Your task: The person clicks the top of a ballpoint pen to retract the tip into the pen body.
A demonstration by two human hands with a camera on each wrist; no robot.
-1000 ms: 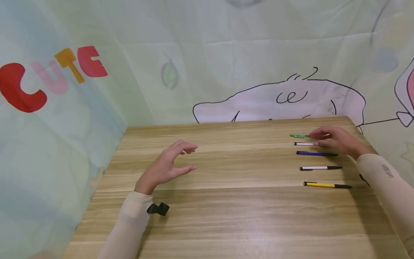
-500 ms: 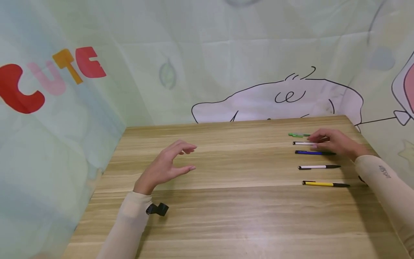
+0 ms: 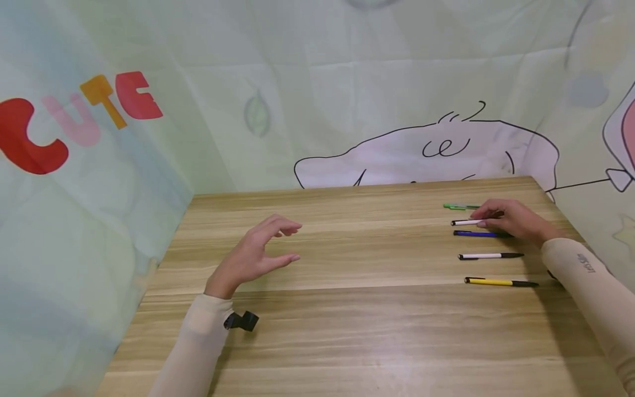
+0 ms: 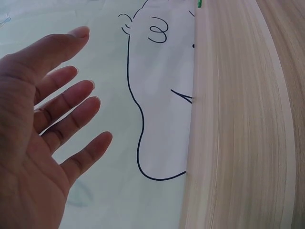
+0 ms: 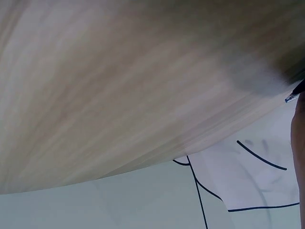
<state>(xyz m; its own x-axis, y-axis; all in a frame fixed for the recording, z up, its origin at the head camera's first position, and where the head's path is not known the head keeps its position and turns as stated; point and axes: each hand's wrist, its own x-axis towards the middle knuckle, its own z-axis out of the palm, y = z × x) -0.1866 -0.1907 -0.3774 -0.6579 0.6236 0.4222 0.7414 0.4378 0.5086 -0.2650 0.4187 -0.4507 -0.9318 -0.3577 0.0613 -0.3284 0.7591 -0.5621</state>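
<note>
At the right of the table, my right hand (image 3: 511, 219) pinches a white pen (image 3: 463, 223) between thumb and fingers; its far part is hidden by the hand. A dark pen tip (image 5: 295, 92) shows beside that hand in the right wrist view. Just behind lies a green pen (image 3: 461, 207), and just in front a blue pen (image 3: 476, 234), partly covered by the hand. Closer to me lie another white pen (image 3: 490, 256) with a black grip and a yellow pen (image 3: 500, 282). My left hand (image 3: 255, 251) hovers over the left of the table, fingers spread, holding nothing.
The wood-grain table (image 3: 347, 331) runs back to a printed cloth (image 3: 223, 110) hung behind it and along the left. A small black camera (image 3: 243, 321) is strapped to my left wrist.
The white pen in my right hand has shifted slightly toward me, closer to the blue pen, and tilts a little. My left hand has stayed in place.
</note>
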